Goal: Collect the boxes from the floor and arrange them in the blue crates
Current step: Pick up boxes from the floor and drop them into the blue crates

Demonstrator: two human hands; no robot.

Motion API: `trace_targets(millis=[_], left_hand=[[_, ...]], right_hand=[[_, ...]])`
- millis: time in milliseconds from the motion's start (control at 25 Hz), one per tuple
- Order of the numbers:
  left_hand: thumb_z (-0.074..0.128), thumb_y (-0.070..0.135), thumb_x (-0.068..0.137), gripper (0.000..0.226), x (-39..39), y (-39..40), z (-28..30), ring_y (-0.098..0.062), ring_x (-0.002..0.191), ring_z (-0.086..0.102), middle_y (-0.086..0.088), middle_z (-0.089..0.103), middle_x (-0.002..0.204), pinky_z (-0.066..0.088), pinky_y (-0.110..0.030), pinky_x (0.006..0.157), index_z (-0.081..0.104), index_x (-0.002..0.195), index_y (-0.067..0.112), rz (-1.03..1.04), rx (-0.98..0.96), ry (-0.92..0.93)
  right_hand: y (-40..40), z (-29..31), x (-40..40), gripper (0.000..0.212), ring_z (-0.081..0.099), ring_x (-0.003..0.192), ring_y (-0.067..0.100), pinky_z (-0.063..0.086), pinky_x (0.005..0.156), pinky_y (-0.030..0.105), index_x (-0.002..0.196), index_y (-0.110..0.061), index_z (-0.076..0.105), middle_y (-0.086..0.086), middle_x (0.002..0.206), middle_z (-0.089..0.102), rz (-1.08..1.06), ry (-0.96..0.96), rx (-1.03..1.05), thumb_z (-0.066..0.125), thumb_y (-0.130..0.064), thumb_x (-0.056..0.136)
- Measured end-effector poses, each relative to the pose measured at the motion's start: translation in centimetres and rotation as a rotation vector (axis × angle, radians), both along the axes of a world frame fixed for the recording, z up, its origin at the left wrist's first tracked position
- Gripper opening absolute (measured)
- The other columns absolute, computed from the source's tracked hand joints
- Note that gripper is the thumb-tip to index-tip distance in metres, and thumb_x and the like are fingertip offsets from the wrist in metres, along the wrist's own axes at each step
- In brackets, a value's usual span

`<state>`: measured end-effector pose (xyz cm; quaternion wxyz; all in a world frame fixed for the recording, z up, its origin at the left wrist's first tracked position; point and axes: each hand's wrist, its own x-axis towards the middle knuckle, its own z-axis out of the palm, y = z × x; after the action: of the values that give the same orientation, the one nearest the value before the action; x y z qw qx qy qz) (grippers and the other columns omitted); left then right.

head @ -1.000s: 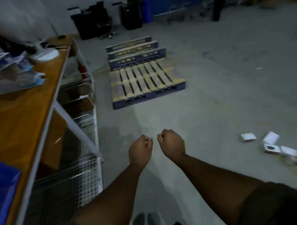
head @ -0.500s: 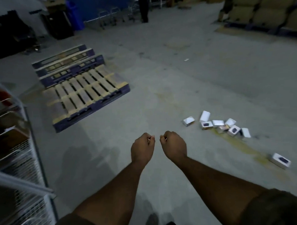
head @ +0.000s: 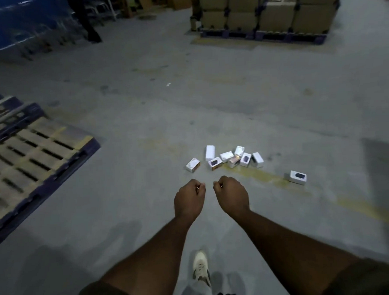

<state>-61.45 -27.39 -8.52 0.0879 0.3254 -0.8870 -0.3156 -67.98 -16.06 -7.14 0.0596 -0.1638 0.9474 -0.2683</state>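
Nearest, one pale shoe (head: 201, 267) on the concrete floor (head: 124, 195) at 6 o'clock; above it left hand (head: 189, 200) and right hand (head: 232, 196) side by side, both curled into loose fists, nothing held. Past the knuckles, at 12 to 1 o'clock, a cluster of small white boxes (head: 226, 159) lies on the floor, one stray box (head: 297, 177) off at 2 o'clock. Wooden pallet (head: 33, 158) at 9 o'clock; stacked cartons (head: 267, 10) farthest, at 1 o'clock.

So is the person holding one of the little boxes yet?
No. Both the left hand and right hand are closed fists with no box in them; the boxes lie on the floor.
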Motion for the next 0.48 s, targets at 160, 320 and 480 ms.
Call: trace_targets(millis=[160,320,480], left_hand=[[0.052,0.041,0.099,0.025,-6.9,-1.6,-0.2,-0.023,0.088,0.068,0.000,0.075,0.091,0.050,-0.032,0.075,0.067,0.096,0.021,-0.121,0.010,0.022],[0.052,0.041,0.097,0.023,-12.6,-3.7,-0.5,-0.025,0.091,0.067,0.000,0.074,0.091,0.052,-0.035,0.077,0.065,0.094,0.023,-0.232,0.029,0.018],[0.051,0.044,0.097,0.026,-17.5,-5.1,-1.6,-0.024,0.089,0.068,0.001,0.073,0.087,0.053,-0.037,0.076,0.065,0.095,0.023,-0.314,0.051,0.009]], right_hand=[[-0.5,0.3,-5.6,0.029,0.064,0.086,0.024,0.038,0.064,0.028,0.088,-0.015,0.067,0.005,0.091,0.066,-0.101,-0.001,0.015,0.048,-0.037,0.096],[-2.0,1.2,-10.2,0.028,0.065,0.089,0.027,0.044,0.067,0.031,0.088,-0.014,0.067,0.008,0.091,0.068,-0.213,0.014,0.018,0.049,-0.035,0.094],[-3.3,1.4,-13.5,0.024,0.064,0.092,0.026,0.043,0.069,0.031,0.094,-0.014,0.067,0.008,0.096,0.068,-0.271,0.004,0.004,0.050,-0.031,0.095]])
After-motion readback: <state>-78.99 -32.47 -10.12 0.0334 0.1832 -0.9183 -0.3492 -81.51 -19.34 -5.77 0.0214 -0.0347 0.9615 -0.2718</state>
